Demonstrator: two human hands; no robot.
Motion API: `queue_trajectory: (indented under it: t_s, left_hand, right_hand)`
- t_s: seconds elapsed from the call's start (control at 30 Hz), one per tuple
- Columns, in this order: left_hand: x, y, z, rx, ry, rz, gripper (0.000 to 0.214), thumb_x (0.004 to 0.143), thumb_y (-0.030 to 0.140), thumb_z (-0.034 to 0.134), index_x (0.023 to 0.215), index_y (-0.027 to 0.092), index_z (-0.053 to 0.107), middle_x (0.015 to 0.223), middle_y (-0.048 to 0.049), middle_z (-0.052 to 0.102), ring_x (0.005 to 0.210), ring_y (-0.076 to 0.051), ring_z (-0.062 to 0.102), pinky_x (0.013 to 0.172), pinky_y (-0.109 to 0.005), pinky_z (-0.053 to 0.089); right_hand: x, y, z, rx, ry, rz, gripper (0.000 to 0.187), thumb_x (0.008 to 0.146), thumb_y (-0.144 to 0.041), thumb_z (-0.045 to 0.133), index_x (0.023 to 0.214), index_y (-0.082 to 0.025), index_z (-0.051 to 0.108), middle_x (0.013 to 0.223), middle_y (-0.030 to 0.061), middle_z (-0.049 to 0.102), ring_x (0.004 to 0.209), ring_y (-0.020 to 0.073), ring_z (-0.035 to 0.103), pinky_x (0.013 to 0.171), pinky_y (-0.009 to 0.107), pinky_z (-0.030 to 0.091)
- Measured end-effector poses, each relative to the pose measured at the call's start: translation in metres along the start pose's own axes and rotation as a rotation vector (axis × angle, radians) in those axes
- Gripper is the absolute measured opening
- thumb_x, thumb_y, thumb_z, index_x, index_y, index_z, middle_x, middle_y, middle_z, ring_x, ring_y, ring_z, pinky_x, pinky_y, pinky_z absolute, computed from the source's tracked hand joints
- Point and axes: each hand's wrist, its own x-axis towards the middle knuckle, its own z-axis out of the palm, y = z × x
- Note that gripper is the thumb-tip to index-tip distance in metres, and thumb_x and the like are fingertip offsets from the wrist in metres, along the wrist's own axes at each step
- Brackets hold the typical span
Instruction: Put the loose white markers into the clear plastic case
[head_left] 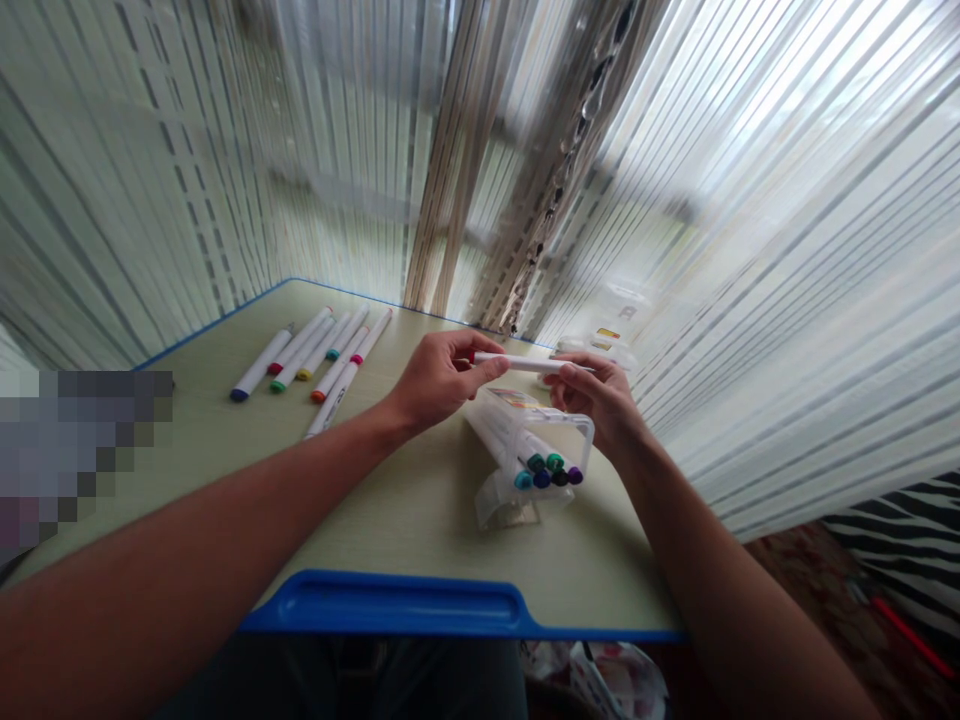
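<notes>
A white marker (521, 363) is held level between both hands over the small table (420, 510). My left hand (439, 378) pinches its left end and my right hand (596, 392) grips its right end. Just below the hands lies a clear plastic marker case (525, 450) on its side, its open mouth toward me, with several markers inside showing teal, green, blue and purple caps. A row of several white markers (315, 358) with coloured caps lies on the table to the left of my left hand.
The table has a blue rim with a blue groove (397, 603) along its near edge. Striped sheer curtains (750, 250) close in behind and to the right. A clear lid or container (600, 345) sits at the far right corner. A zebra-patterned fabric (900, 540) lies at lower right.
</notes>
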Motion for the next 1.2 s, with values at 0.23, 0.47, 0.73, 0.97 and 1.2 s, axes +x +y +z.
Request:
queue_trajectory:
  t_s: [0.23, 0.47, 0.73, 0.97, 1.2]
  left_hand:
    - [-0.0013, 0.0027, 0.0001, -0.046, -0.013, -0.012, 0.024, 0.082, 0.025, 0.071, 0.098, 0.007, 0.075, 0.075, -0.0074, 0.073, 0.046, -0.006, 0.052, 0.042, -0.020, 0.039]
    - [-0.0017, 0.0035, -0.0014, -0.168, -0.030, -0.070, 0.028, 0.088, 0.024, 0.061, 0.107, 0.006, 0.073, 0.084, -0.0107, 0.076, 0.044, -0.007, 0.054, 0.042, -0.021, 0.039]
    - [-0.0025, 0.0034, 0.0001, -0.149, -0.026, -0.072, 0.026, 0.088, 0.022, 0.061, 0.104, 0.006, 0.073, 0.081, -0.0103, 0.076, 0.044, -0.007, 0.053, 0.042, -0.021, 0.039]
    - [-0.0007, 0.0009, -0.0003, -0.064, -0.009, -0.029, 0.021, 0.084, 0.021, 0.067, 0.097, 0.007, 0.073, 0.075, -0.0067, 0.073, 0.045, -0.006, 0.051, 0.043, -0.019, 0.039]
    - [-0.0001, -0.0025, 0.0001, 0.015, 0.003, 0.010, 0.026, 0.076, 0.030, 0.079, 0.089, 0.008, 0.073, 0.061, 0.0009, 0.062, 0.046, -0.006, 0.047, 0.042, -0.018, 0.035]
  right_hand:
    - [0.0021, 0.0021, -0.0023, 0.026, -0.002, -0.028, 0.025, 0.067, -0.034, 0.089, 0.080, -0.017, 0.076, 0.067, 0.0032, 0.076, 0.043, 0.0086, 0.059, 0.042, 0.019, 0.048]
    - [0.0045, 0.0040, -0.0045, 0.027, 0.016, -0.019, 0.027, 0.069, -0.036, 0.087, 0.080, -0.016, 0.073, 0.066, 0.0023, 0.075, 0.043, 0.0079, 0.058, 0.041, 0.018, 0.048]
    - [0.0052, 0.0057, -0.0056, 0.029, 0.022, -0.004, 0.028, 0.071, -0.038, 0.087, 0.073, -0.016, 0.071, 0.066, 0.0022, 0.073, 0.044, 0.0071, 0.058, 0.041, 0.017, 0.048]
    - [0.0034, 0.0038, -0.0030, 0.019, 0.007, -0.022, 0.027, 0.065, -0.036, 0.092, 0.076, -0.018, 0.074, 0.064, 0.0006, 0.072, 0.044, 0.0072, 0.057, 0.042, 0.018, 0.048]
    - [0.0011, 0.0032, -0.0018, -0.016, -0.024, -0.001, 0.028, 0.063, -0.035, 0.092, 0.079, -0.020, 0.076, 0.067, 0.0010, 0.075, 0.045, 0.0086, 0.059, 0.042, 0.020, 0.048]
